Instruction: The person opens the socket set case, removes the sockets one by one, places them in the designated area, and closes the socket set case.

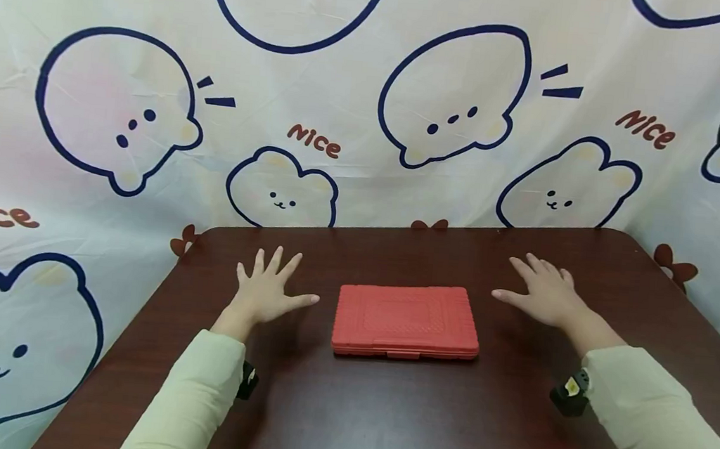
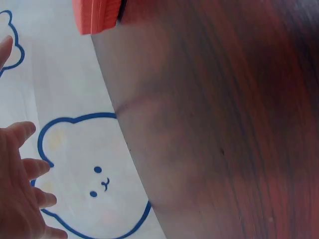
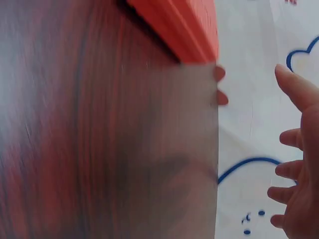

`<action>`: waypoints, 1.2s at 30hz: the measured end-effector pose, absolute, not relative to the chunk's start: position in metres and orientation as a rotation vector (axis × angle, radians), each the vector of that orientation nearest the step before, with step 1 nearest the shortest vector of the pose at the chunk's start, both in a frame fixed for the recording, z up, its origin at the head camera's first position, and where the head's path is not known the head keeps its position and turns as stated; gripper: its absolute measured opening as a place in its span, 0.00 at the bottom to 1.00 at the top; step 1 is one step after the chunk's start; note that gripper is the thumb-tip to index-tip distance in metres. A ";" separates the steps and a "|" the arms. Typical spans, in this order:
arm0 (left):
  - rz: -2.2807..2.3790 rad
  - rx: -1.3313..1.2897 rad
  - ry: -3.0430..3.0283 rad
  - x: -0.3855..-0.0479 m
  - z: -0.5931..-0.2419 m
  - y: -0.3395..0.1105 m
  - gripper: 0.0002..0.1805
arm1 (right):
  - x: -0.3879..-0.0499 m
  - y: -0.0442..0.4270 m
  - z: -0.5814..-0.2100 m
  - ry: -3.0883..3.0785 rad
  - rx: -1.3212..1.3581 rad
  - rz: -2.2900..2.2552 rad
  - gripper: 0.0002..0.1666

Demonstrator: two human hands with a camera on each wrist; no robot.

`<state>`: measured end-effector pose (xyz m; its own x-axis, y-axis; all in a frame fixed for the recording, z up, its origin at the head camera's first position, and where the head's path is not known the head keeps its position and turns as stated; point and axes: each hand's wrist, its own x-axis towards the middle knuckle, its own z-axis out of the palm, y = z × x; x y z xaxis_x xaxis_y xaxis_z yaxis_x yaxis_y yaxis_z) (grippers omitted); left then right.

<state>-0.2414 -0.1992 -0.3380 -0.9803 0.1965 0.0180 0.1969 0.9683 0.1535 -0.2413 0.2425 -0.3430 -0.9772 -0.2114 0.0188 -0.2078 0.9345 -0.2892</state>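
at the far left, the pale cloth (image 1: 161, 11) shows outlined bear faces, and it runs on behind the dark wood table (image 1: 383, 416). next comes your left sleeve (image 1: 184, 397), light green, with a black wrist device (image 1: 249, 381) at its cuff. your left hand (image 1: 263, 296) is over the table, fingers spread apart, thumb pointing toward the red case (image 1: 406, 320) but not touching it. the case lies flat on the table between your two hands, lid down, its latch edge facing you. just beyond its right side is your right hand (image 1: 546, 294), apart from the case, thumb out toward it, with the right wrist view showing the fingers apart. another black device (image 1: 570, 394) sits by your right sleeve (image 1: 655, 420), also light green.
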 end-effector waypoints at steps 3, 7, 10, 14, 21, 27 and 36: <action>-0.248 -0.346 -3.100 -0.240 -0.340 -0.193 0.51 | -0.240 0.231 -0.346 3.054 -0.386 -0.556 0.54; -0.247 -0.423 -3.057 -0.239 -0.343 -0.184 0.50 | -0.236 0.214 -0.350 3.003 -0.455 -0.738 0.51; -0.251 -0.479 -3.044 -0.238 -0.347 -0.178 0.50 | -0.230 0.200 -0.354 2.954 -0.507 -0.892 0.47; -0.272 -0.545 -3.064 -0.235 -0.351 -0.172 0.50 | -0.221 0.183 -0.359 2.880 -0.544 -1.074 0.44; -0.286 -0.659 -3.073 -0.234 -0.355 -0.165 0.50 | -0.205 0.162 -0.363 2.758 -0.499 -1.370 0.36; -0.269 -0.746 -3.103 -0.236 -0.358 -0.158 0.50 | -0.192 0.148 -0.371 2.606 -0.429 -1.578 0.31; -0.244 -0.846 -3.160 -0.237 -0.363 -0.143 0.49 | -0.173 0.132 -0.385 2.404 -0.401 -1.802 0.23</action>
<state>-0.2372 -0.1426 -0.3633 -0.8580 0.5048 -0.0953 0.4842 0.8566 0.1783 -0.1731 0.1323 -0.3846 -0.9590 -0.2747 0.0691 -0.1434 0.2604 -0.9548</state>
